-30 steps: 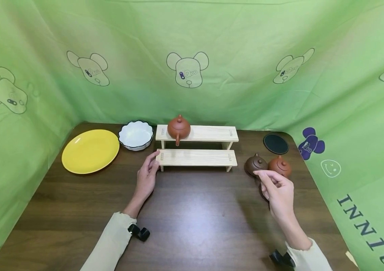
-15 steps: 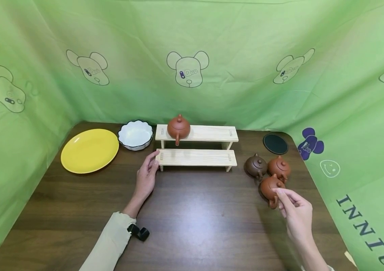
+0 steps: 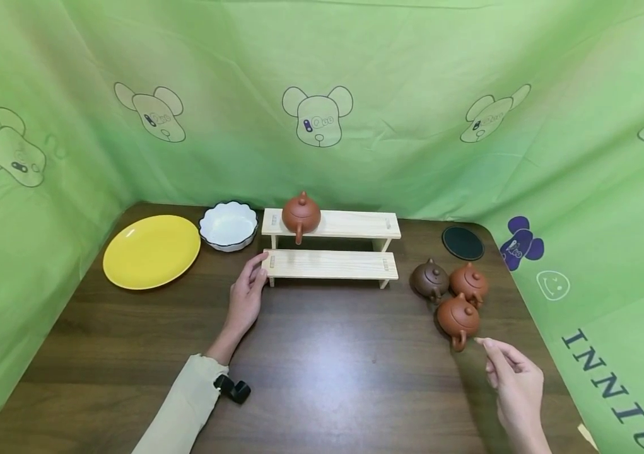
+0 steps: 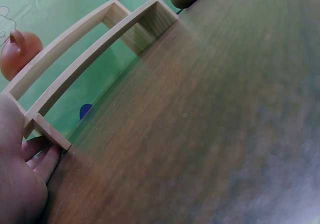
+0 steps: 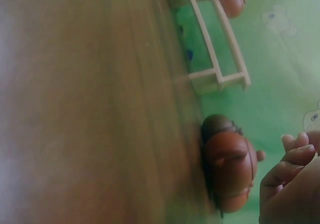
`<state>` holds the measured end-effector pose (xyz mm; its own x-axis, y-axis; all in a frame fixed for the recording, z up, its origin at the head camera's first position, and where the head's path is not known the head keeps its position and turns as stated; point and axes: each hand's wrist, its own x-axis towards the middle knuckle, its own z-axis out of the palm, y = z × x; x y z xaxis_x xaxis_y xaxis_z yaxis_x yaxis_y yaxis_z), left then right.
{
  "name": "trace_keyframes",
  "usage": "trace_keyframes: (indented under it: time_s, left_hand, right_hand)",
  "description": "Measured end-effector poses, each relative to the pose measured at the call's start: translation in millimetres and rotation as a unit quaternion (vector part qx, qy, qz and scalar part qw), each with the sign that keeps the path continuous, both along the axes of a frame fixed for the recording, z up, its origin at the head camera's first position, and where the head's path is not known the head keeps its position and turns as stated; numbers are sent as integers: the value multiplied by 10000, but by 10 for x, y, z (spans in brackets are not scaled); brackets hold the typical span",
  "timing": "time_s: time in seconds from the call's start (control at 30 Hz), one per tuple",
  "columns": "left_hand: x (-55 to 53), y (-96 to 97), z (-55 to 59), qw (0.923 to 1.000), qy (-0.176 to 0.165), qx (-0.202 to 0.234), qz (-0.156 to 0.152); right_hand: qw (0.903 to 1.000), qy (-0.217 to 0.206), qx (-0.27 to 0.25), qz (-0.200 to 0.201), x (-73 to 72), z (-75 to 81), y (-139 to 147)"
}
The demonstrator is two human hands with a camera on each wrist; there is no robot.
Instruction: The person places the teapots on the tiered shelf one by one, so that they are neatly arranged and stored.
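Note:
My left hand [image 3: 246, 296] grips the left end of a two-tier wooden stand [image 3: 330, 264], fingers around the lower step's leg in the left wrist view. A reddish-brown teapot [image 3: 301, 214] sits on the left part of the upper step, handle toward me. At the right, a dark brown teapot [image 3: 429, 279] and two reddish-brown ones, one behind [image 3: 468, 281] and one in front [image 3: 458, 317], stand close together on the table. My right hand [image 3: 517, 384] is just nearer to me than the front teapot, apart from it, fingers loosely curled, nothing visible in them.
A yellow oval plate [image 3: 151, 252] lies at the back left, beside a white scalloped bowl [image 3: 228, 226]. At the back right is a black round coaster [image 3: 463, 243]. A green printed cloth [image 3: 231, 151] hangs around the wooden table [image 3: 322, 378] on the back and both sides.
My right hand has drawn back from over the teapots toward the near right, uncovering the front reddish-brown teapot. My left hand has stayed at the stand.

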<state>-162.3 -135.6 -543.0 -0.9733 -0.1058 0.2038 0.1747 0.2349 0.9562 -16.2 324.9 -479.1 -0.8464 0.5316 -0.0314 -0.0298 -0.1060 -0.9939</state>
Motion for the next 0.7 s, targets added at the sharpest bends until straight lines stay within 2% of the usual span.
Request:
trace_keyframes:
  time_s: [0.07, 0.17, 0.3, 0.37, 0.53, 0.7]
  left_hand:
    - [-21, -12, -40, 9999, -51, -101, 7]
    - [-99, -66, -189, 9999, -115, -111, -42]
    - [-181, -131, -345, 9994, -294, 90, -160]
    - [-204, -151, -387, 9991, -321, 178, -206]
    - [-216, -161, -401, 9986, -406, 275, -196]
    - [-186, -134, -339, 9994, -306, 69, -129]
  right_hand:
    - [10000, -4, 17, -2, 16, -29, 29]
    - [9999, -70, 49, 74, 33, -69, 80]
    - [9986, -317, 66, 407, 49, -116, 150]
    - [9967, -518, 65, 619, 47, -138, 175]
    - [9874, -1108, 169, 1119, 7, -201, 201]
    - [9792, -1334, 217, 1510, -43, -258, 188]
